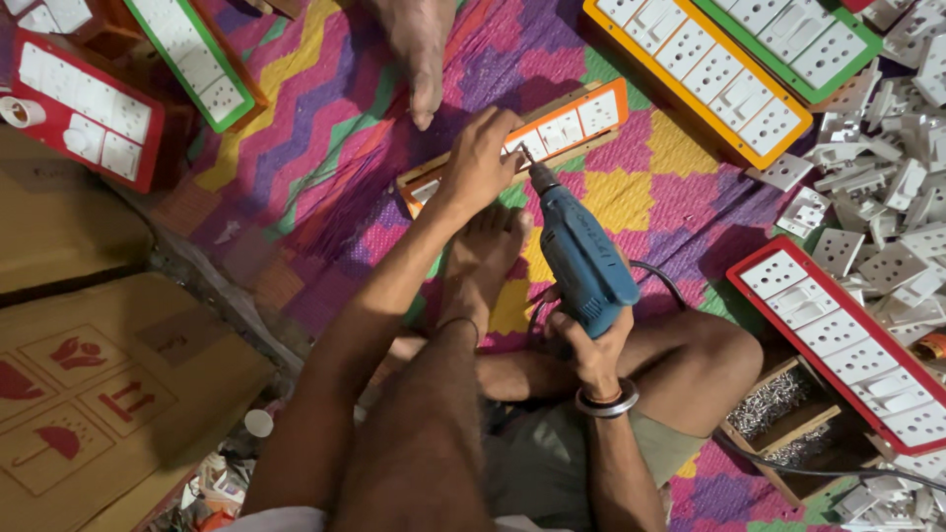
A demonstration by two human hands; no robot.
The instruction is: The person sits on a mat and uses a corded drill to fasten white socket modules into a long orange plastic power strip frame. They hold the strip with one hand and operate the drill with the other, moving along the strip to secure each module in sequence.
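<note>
Bare knees frame the right hand gripping a blue electric drill, bit aimed at twelve o'clock into an orange-framed white switch board on the mat. Left hand presses it flat, seemingly mid-screwing; next calls for steady pressure.

Six switch boards, one drill, two boxes.

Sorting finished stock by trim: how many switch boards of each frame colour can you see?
Orange-framed switch boards: 2, one under the left hand and drill, one top right.
Green-framed switch boards: 2.
Red-framed switch boards: 2.
Total: 6
</note>
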